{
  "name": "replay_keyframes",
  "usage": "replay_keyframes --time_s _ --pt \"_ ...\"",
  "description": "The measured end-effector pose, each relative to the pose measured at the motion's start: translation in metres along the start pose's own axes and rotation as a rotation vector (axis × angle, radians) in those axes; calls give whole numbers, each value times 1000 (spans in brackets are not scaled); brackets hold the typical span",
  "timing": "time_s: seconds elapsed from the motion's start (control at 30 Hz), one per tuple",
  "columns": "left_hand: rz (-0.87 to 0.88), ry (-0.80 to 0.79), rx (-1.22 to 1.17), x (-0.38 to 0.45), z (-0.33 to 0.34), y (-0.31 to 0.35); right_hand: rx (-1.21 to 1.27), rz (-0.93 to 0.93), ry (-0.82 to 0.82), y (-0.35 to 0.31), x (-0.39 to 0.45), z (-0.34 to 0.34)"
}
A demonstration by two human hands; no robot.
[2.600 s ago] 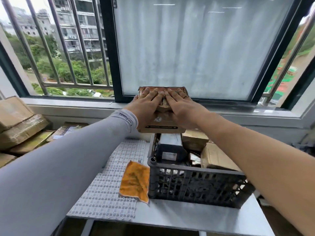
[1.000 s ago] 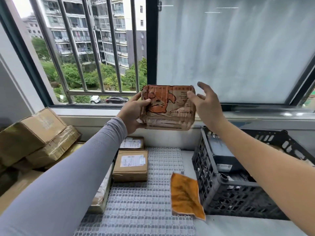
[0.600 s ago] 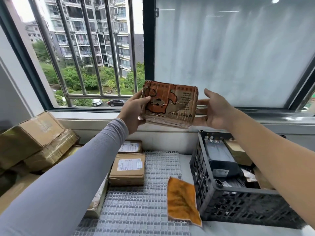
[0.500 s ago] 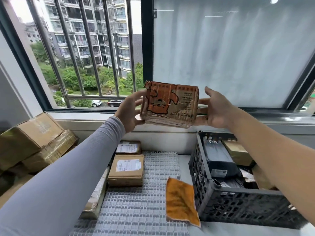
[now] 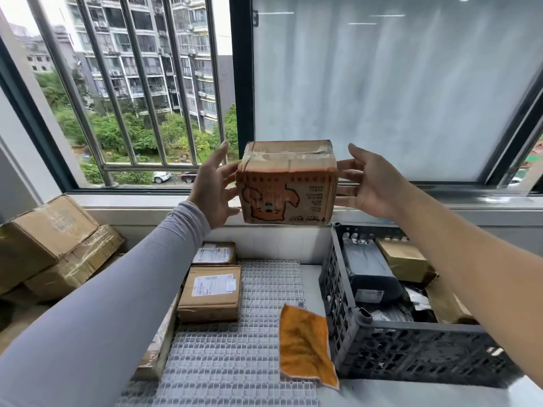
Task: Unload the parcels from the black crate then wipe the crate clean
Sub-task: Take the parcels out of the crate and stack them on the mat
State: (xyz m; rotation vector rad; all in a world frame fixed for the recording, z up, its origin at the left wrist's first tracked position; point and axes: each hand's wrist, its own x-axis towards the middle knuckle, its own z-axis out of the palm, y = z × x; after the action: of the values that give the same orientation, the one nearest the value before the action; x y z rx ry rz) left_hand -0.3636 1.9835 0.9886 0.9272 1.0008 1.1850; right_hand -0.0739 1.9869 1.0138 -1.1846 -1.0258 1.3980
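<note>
I hold a brown parcel with an orange dog print (image 5: 286,186) in the air in front of the window sill, its print upside down. My left hand (image 5: 213,190) presses its left side and my right hand (image 5: 368,183) its right side, fingers spread. Below on the right stands the black crate (image 5: 411,352), holding a black-wrapped parcel (image 5: 370,271), a brown box (image 5: 404,259) and other packets. An orange cloth (image 5: 304,345) lies on the white grid mat (image 5: 235,362) left of the crate.
Two labelled brown parcels (image 5: 211,292) lie on the mat's far left, with another (image 5: 216,252) behind. Large taped cartons (image 5: 50,242) are stacked at the left. The window with bars (image 5: 132,89) and frosted pane (image 5: 382,83) closes off the far side.
The parcel came up out of the crate and moved left. It has now been turned over between my hands, so its taped top shows and the print is upside down.
</note>
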Motion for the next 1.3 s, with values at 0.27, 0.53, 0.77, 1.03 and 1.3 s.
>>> replay_keyframes --time_s 0.27,0.53,0.77,1.03,1.3 --pt "-20 -26 -60 1 4 -5 14 -138 -1 12 -2 -2" --pt "-51 -10 -30 3 8 -9 8 -161 16 16 0 -7" --pt "-103 0 -24 7 5 -6 -41 -155 -82 16 -3 -3" --pt "-59 13 -106 8 1 -7 -37 -98 -44 22 1 3" --pt "-14 -16 -124 11 -7 -8 -37 -138 -53 28 8 8"
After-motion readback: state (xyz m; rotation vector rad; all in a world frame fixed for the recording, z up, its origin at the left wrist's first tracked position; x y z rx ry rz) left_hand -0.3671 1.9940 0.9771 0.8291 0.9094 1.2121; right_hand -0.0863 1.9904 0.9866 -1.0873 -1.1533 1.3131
